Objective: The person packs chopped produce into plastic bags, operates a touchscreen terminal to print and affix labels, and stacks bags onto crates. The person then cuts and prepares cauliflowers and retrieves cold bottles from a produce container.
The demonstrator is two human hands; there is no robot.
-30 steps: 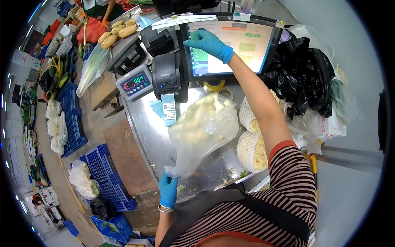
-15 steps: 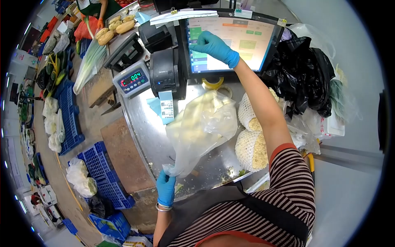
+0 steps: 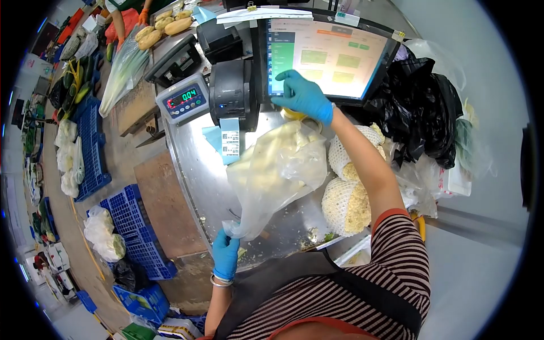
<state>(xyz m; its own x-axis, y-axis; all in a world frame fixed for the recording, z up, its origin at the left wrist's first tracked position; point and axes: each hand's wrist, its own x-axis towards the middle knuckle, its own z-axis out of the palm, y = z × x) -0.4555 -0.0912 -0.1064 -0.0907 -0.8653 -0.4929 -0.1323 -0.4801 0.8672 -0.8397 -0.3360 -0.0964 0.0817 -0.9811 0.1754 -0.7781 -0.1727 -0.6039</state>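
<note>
My left hand (image 3: 225, 258), in a blue glove, pinches the gathered end of a clear plastic bag (image 3: 277, 164) with pale contents that lies on the metal counter (image 3: 195, 170). Also gloved in blue, my right hand (image 3: 303, 97) is in front of the lower left part of the touch screen (image 3: 328, 56), fingers apart and holding nothing. Whether a fingertip touches the screen cannot be told. Left of the screen are a black printer (image 3: 229, 90) with printed labels (image 3: 230, 139) hanging from it and a scale display (image 3: 183, 99) reading 0.04.
Cauliflowers in white foam nets (image 3: 345, 207) sit right of the bag, and black plastic bags (image 3: 422, 107) lie beside the screen. Blue crates (image 3: 136, 232) stand on the floor at left. Another person's arm (image 3: 118, 25) is at the upper left, near leeks (image 3: 124, 76).
My right hand has moved down the screen towards its lower left part. The screen's content has changed. My left hand still holds the bag's end.
</note>
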